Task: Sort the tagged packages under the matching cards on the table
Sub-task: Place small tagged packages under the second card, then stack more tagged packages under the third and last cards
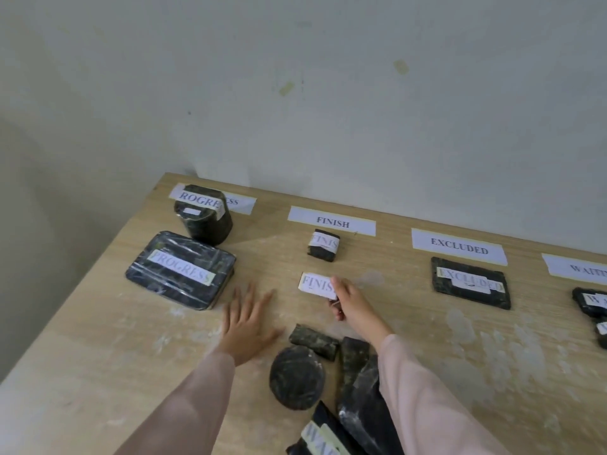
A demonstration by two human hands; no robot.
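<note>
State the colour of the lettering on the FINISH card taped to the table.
Dark navy, nearly black, on the white FINISH card; head view.

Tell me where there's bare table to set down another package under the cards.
Bare wood lies between the white FINISH card column and the flat black EXCLUDED package, and below that package. The near-left tabletop beside the left hand is open too. It is crowded near the front edge, where unsorted black wrapped packages cluster by the right hand.

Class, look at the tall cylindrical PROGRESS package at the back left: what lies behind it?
Behind the cylindrical package lies the PROGRESS card on the table. The package covers the card's middle letters; only its ends show.
</note>
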